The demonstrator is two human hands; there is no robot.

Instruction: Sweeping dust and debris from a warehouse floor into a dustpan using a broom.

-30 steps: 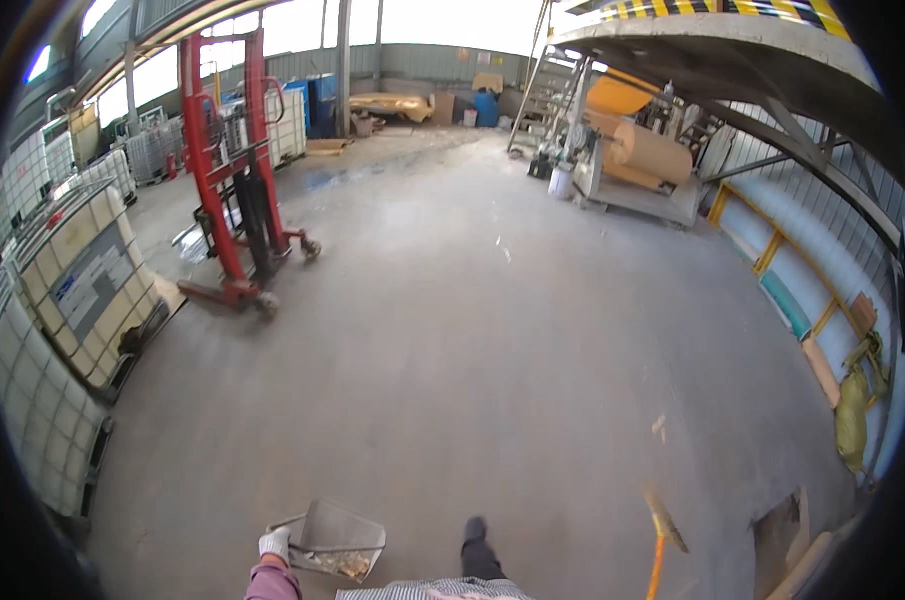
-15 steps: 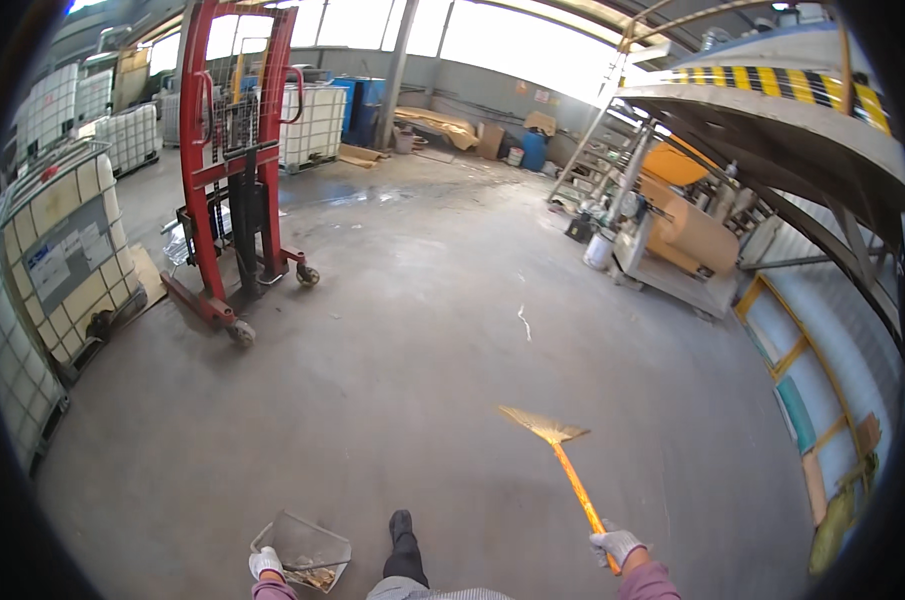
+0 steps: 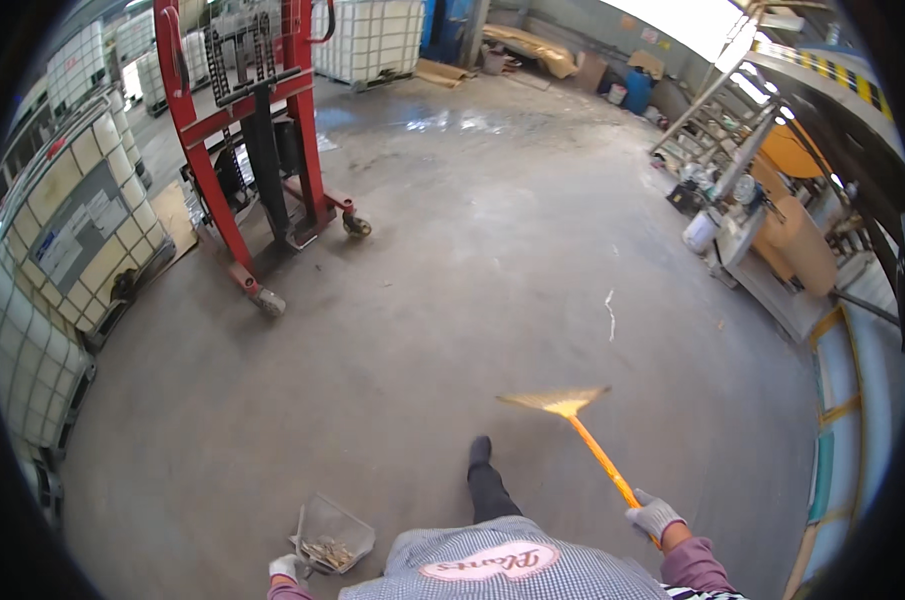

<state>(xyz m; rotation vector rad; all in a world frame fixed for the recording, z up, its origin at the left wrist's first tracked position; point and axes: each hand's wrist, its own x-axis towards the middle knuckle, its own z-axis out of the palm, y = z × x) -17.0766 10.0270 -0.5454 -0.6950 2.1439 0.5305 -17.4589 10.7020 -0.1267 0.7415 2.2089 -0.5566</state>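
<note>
In a pale glove, my right hand point(image 3: 656, 516) grips the orange handle of a broom point(image 3: 602, 455) at the lower right. The broom's fan-shaped, straw-coloured head points away from me, over the grey floor. At the lower left, my gloved left hand point(image 3: 288, 570) is closed at the handle end of a grey dustpan point(image 3: 356, 532). Light-coloured debris point(image 3: 327, 552) lies inside the pan. One dark shoe and trouser leg point(image 3: 481, 470) show between the two tools, below them a checked apron.
A red pallet stacker point(image 3: 242, 140) stands ahead on the left. Caged white tanks point(image 3: 82, 240) line the left side. A white strip point(image 3: 610, 315) lies on the floor ahead. To the right are a white bucket point(image 3: 702, 230), a brown roll point(image 3: 797, 240) and a ladder-like frame point(image 3: 707, 95).
The view has tilted down and turned left, so the stacker and tanks sit further right in it. The broom head has swung, and the apron has come into sight.
</note>
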